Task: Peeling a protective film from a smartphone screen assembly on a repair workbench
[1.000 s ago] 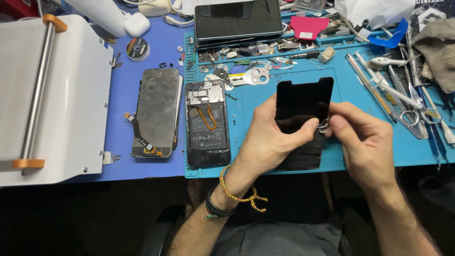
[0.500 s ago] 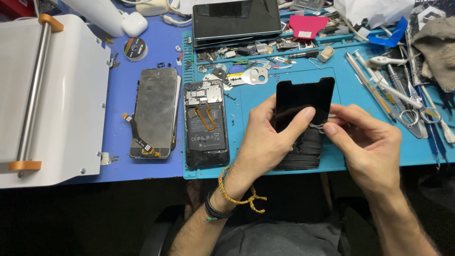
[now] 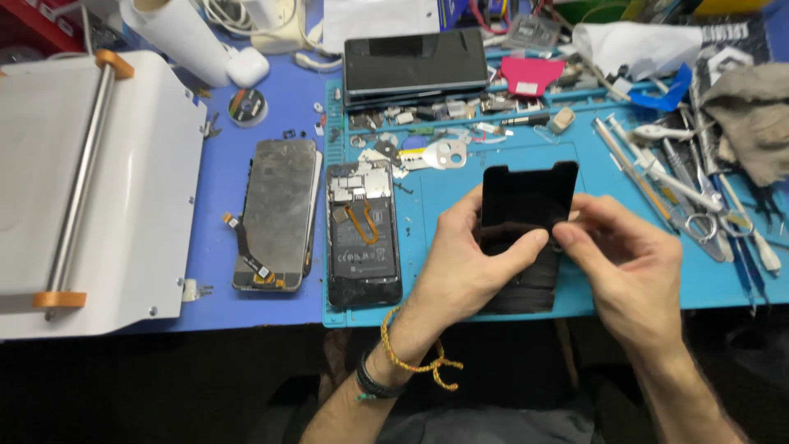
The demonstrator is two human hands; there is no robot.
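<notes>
My left hand [image 3: 464,267] holds a black phone screen panel [image 3: 526,205] upright-tilted over the blue mat [image 3: 657,271], thumb across its lower face. My right hand [image 3: 629,267] pinches the panel's lower right edge with thumb and forefinger. A dark phone part [image 3: 526,288] lies flat on the mat beneath both hands, partly hidden. Left of my hands lies an opened phone body [image 3: 363,234] with exposed boards and an orange flex cable. Farther left lies a detached cracked display [image 3: 275,214] with a loose ribbon.
A white machine with a metal roller bar [image 3: 90,189] fills the left. A black tablet-like device [image 3: 415,67] sits at the back. Tweezers, scissors and picks [image 3: 690,197] lie at the right, a grey cloth [image 3: 752,115] beyond. Small screws and parts litter the mat's top.
My hands shifted slightly on the black panel; the left thumb now lies across its lower face and the right fingers pinch closer to its edge.
</notes>
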